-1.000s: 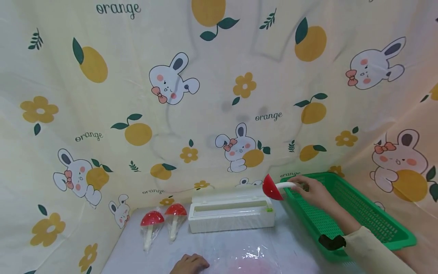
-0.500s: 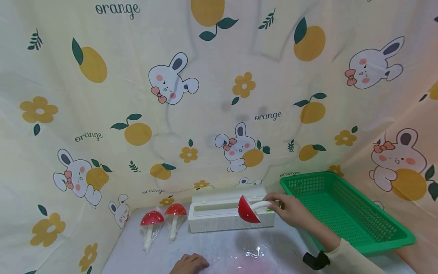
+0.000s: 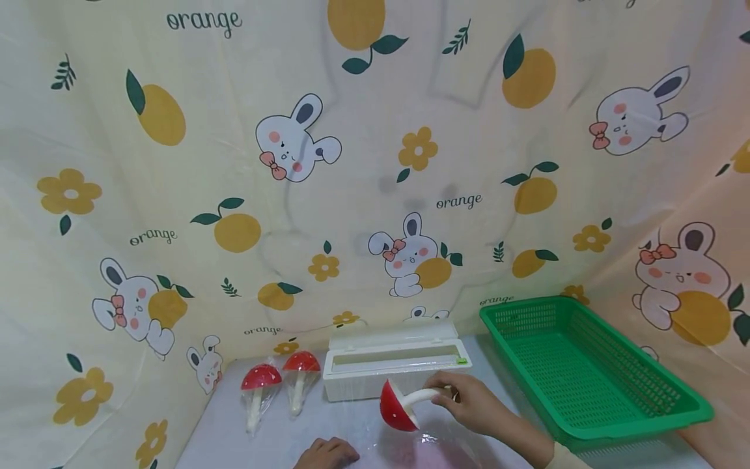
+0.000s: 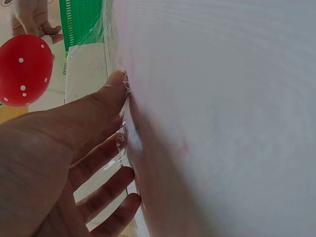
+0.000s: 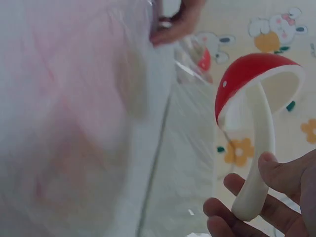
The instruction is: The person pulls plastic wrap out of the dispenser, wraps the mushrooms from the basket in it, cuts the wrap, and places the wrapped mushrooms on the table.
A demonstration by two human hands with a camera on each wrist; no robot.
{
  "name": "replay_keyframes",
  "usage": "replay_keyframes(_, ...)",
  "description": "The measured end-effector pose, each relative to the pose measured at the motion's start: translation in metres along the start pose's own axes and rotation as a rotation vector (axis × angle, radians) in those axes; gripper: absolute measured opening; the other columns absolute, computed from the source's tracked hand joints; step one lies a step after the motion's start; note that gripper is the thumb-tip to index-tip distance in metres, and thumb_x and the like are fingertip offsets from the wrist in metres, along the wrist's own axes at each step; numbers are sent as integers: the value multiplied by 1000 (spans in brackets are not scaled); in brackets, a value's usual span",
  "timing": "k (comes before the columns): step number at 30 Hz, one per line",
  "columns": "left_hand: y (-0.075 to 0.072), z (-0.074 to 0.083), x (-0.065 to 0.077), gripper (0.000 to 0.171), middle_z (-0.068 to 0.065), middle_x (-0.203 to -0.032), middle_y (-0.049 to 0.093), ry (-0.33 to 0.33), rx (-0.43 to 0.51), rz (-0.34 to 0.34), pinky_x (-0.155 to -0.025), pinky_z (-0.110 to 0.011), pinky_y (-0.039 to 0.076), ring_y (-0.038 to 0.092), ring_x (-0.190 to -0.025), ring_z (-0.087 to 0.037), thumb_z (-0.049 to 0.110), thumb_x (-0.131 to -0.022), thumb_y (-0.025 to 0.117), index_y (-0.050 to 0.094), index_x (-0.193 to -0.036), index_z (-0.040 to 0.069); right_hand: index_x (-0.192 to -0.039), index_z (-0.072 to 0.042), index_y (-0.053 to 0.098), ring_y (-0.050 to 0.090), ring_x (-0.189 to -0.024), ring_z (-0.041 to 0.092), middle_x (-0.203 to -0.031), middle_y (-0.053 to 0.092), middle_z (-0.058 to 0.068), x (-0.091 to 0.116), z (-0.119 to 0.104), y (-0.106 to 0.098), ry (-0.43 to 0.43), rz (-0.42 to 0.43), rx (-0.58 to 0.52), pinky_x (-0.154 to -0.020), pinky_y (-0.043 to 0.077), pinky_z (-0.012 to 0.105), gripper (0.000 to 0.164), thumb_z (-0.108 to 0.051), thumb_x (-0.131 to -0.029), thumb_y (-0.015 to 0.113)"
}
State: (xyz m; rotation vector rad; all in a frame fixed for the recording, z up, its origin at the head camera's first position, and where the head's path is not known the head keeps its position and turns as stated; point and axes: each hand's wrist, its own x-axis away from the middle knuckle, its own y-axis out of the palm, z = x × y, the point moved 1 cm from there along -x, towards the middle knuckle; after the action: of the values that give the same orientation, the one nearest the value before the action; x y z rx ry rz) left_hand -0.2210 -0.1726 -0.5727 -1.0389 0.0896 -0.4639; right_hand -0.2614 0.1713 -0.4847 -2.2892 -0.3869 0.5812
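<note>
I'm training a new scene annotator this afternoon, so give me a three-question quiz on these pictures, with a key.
1. Multiple choice: which part of the held mushroom is in the grip of the right hand?
A) the cap
B) the stem
C) cap and stem together

2. True or false: the two mushrooms to the left of the white box are in clear plastic.

3. Fill in the blank: the basket on the person's right is coloured ____.

Key: 1. B; 2. True; 3. green
</note>
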Motion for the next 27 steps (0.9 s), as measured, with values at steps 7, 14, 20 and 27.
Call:
replay_keyframes(7,-1,0,0,32,27,-105,57,9,-9,-10,-86,-40,52,50,-91,-5,60,-81,74,65,-105,42,-105,-28,70,54,-69,1,-96,68,-14,8,4,35,-41,-9,-55,-59,46,21,14,-25,-92,73)
replay_keyframes(14,-3,2,0,31,25,-106,58,5,-29,-22,-87,-40,51,50,-93,-6,58,-83,74,65,-106,40,-101,-31,69,52,-70,10,-91,66,-11,15,9,62,163,-100,-168,-61,43,24,10,-26,-92,71)
replay_keyframes(20,-4,2,-1,34,26,-107,58,3,-51,-32,-90,-44,53,51,-95,-6,59,-80,75,64,-107,42,-102,-29,69,51,-71,15,-92,66,-6,17,14,74,239,-131,-202,-60,41,27,9,-25,-93,70)
replay_keyframes(27,-4,0,-2,32,24,-110,57,25,-30,-37,-91,-41,54,54,-95,-4,57,-81,75,63,-107,43,-100,-25,69,52,-71,14,-88,63,-6,11,23,76,275,-132,-176,-59,43,27,9,-29,-92,72)
